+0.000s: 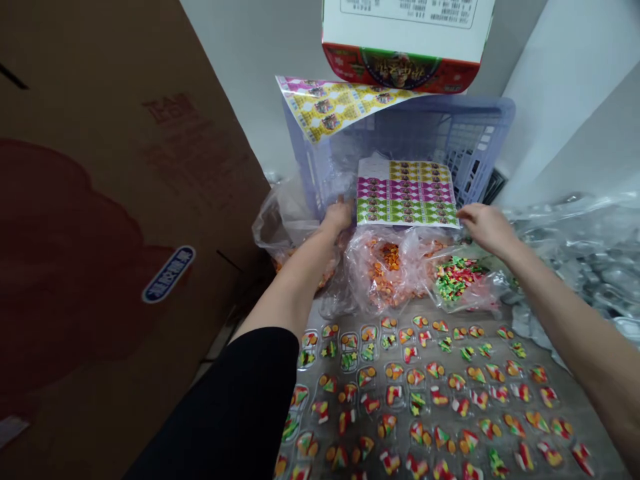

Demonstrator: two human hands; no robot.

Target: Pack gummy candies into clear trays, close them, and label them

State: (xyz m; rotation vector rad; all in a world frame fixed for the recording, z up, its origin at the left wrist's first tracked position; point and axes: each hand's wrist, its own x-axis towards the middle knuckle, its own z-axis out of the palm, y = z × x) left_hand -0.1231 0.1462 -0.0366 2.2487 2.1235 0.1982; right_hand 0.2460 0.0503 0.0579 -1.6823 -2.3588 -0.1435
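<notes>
Head view: a sheet of colourful labels [407, 193] lies at the front of a lavender plastic basket [504, 115]. The right hand [485, 225] pinches its lower right corner; the left hand [339, 217] is near its left edge, its grip unclear. Below sit plastic bags [385, 273] of small pieces.

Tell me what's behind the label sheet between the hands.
Beyond the label sheet, walls of the purple basket show; whatever lies directly behind the sheet is covered and can't be seen.

Dim light | carton [115, 220] shadowed | bag [359, 267] glinting | label sheet [406, 193] blurred
</notes>
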